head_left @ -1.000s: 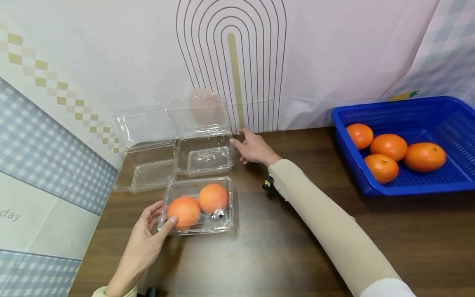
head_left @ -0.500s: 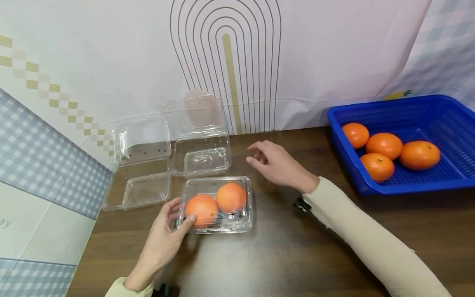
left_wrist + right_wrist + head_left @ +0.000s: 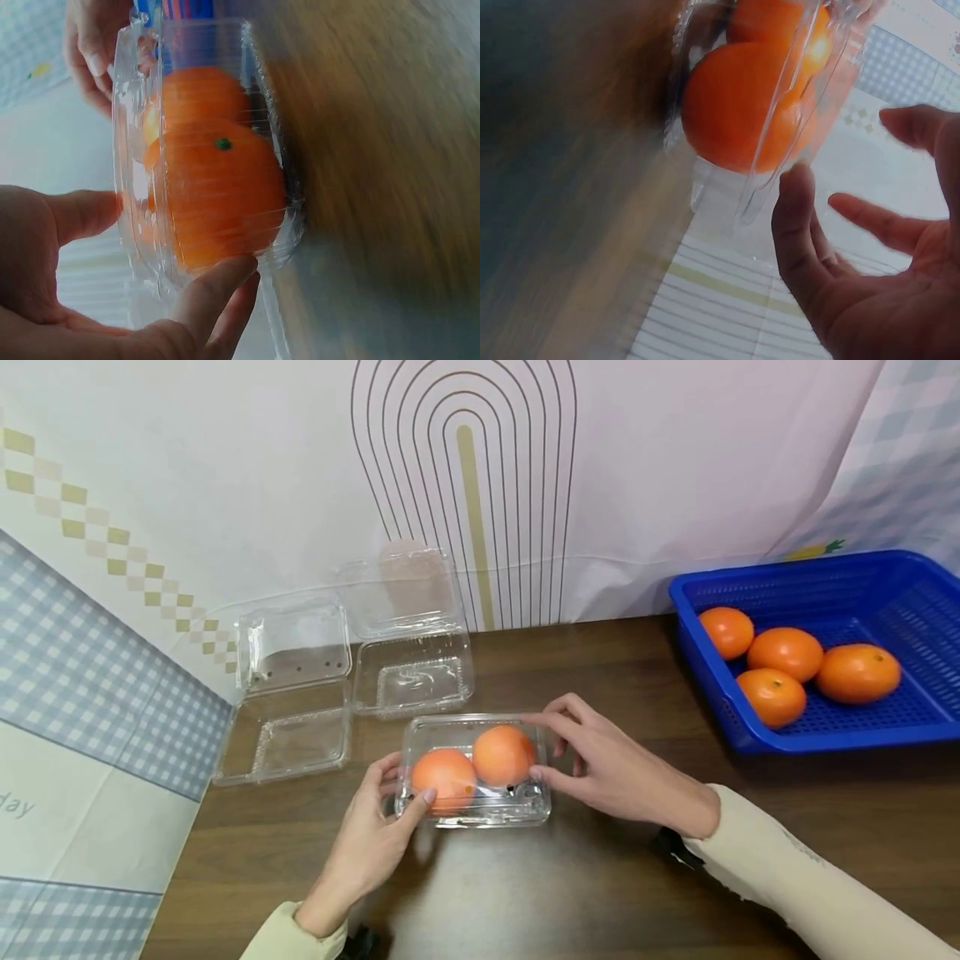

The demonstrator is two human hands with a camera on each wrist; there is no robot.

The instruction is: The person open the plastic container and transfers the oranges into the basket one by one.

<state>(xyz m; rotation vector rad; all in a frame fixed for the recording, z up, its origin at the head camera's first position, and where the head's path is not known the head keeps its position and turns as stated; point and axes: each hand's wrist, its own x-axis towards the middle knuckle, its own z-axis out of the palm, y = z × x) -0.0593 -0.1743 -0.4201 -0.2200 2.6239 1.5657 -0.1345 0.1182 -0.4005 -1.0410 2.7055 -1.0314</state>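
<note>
The left hand point(image 3: 371, 842) clasps a clear box point(image 3: 487, 816) mid-frame; the right hand point(image 3: 618, 770), fingers loosely spread, is at its right edge — contact is hard to judge. Holding two oranges point(image 3: 444, 779), that box seems done — two open boxes point(image 3: 300, 735) at left and four oranges point(image 3: 785, 654) in the upper-right blue basket point(image 3: 870, 743) seem left to handle. A brown tabletop point(image 3: 495, 893) carries everything, a patterned sheet point(image 3: 637, 468) behind.
</note>
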